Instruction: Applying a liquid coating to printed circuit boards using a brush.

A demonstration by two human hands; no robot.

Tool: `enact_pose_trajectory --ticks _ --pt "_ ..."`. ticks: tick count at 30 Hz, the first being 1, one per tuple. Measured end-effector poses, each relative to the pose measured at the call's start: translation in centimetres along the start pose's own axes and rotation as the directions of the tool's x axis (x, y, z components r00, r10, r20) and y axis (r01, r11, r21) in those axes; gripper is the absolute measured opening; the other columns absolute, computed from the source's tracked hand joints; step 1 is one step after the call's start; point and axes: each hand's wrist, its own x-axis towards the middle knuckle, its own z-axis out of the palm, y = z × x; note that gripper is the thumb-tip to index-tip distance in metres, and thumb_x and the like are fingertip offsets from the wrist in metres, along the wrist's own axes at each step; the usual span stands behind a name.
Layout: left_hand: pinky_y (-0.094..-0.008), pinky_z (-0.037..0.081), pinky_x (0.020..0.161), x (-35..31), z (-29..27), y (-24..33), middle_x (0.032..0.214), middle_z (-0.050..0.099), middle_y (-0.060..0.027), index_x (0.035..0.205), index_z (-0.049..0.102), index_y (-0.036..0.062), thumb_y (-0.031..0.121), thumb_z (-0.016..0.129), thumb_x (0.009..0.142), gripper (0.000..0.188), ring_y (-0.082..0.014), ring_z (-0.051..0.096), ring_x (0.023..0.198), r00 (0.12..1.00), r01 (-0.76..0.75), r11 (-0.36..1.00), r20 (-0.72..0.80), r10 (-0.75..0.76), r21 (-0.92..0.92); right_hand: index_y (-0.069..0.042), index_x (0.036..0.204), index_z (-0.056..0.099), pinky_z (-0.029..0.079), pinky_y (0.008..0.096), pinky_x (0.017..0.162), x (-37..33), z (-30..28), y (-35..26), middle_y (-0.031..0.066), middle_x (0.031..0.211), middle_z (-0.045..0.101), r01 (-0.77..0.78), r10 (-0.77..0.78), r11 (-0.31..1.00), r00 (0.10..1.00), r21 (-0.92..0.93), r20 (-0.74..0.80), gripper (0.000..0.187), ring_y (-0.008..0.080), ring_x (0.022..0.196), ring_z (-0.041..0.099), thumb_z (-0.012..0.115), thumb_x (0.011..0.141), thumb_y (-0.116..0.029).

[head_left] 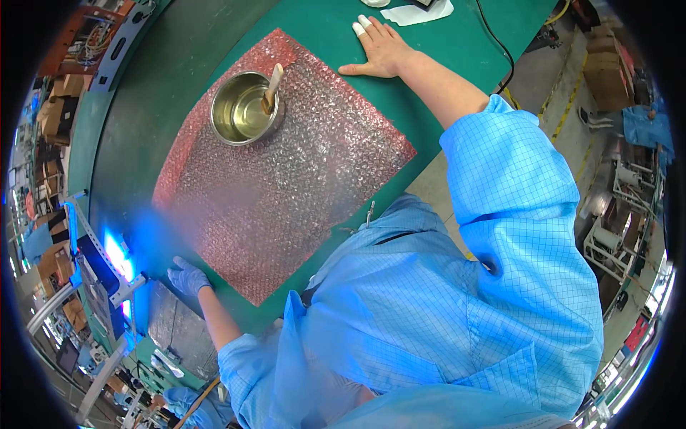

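Observation:
A sheet of reddish bubble wrap (314, 157) lies across the green table. On its far left part stands a round metal pot (246, 136) with pale yellowish liquid in it, and a brush (271, 86) with a light handle leans against the inner wall. My right hand (382, 53) rests flat on the table beyond the sheet's right edge, fingers spread, with white covers on two fingertips. Near the sheet's lower left corner, my left hand (188, 277), in a pale glove, lies on the table with its fingers stretched out. Neither hand holds anything.
A metal frame (89, 229) with a bright blue lamp (118, 257) stands left of my left hand. White paper (418, 12) and a black cable (493, 36) lie past my right hand. Cardboard boxes (607, 71) stand on the floor at the right.

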Motion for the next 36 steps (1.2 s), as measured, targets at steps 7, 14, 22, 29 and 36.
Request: enact_pose_trajectory --ticks 7,14,22,29,36 --pt "-0.0376 0.028 0.101 0.3 0.3 -0.4 0.126 0.042 -0.026 0.123 0.039 -0.0103 0.056 0.032 0.086 0.076 -0.0356 0.039 0.118 1.0 0.003 1.0 0.011 -0.003 0.001 -0.002 0.139 0.012 0.008 0.0405 0.109 0.7 1.8 0.6 0.017 0.145 0.008 0.025 -0.018 0.998 0.994 0.063 -0.105 0.097 0.0294 0.135 0.006 0.028 0.076 -0.074" --pt "-0.0377 0.031 0.099 0.0 0.2 -0.2 0.123 0.045 -0.0257 0.12 0.042 -0.0107 0.055 0.035 0.086 0.075 -0.0357 0.042 0.115 1.0 -0.01 1.0 -0.027 0.01 0.007 -0.003 0.139 0.011 0.008 0.0402 0.109 0.0 1.2 0.1 0.017 0.145 0.008 0.008 -0.008 1.0 0.997 -0.006 -0.072 0.099 0.0297 0.135 0.005 0.028 0.074 -0.076" --pt "-0.0377 0.031 0.099 0.0 0.0 0.0 0.123 0.045 -0.0257 0.12 0.042 -0.0107 0.056 0.035 0.086 0.075 -0.0356 0.042 0.115 1.0 -0.003 1.0 -0.027 0.003 0.004 -0.003 0.139 0.01 0.007 0.0404 0.109 0.0 1.1 0.2 0.0173 0.145 0.007 0.019 -0.018 1.0 0.996 0.016 -0.085 0.103 0.0296 0.135 0.005 0.031 0.072 -0.078" --pt "-0.0382 0.03 0.099 0.2 0.2 0.0 0.124 0.044 -0.0256 0.121 0.041 -0.0098 0.055 0.034 0.086 0.074 -0.0359 0.042 0.115 1.0 0.002 1.0 -0.006 -0.002 -0.011 -0.003 0.139 0.009 0.007 0.0407 0.109 0.2 1.0 0.3 0.0173 0.145 0.006 0.024 -0.024 1.0 0.998 0.013 -0.064 0.11 0.03 0.134 0.004 0.034 0.067 -0.081" --pt "-0.0371 0.026 0.101 0.1 -0.2 0.3 0.128 0.041 -0.0231 0.125 0.039 -0.0081 0.052 0.032 0.087 0.071 -0.0331 0.038 0.119 0.997 0.04 0.999 0.064 -0.041 0.019 -0.002 0.139 0.007 0.006 0.0406 0.109 0.1 0.9 0.5 0.0171 0.145 0.005 0.032 -0.032 0.999 0.998 -0.003 -0.047 0.115 0.0297 0.135 0.002 0.036 0.063 -0.084"
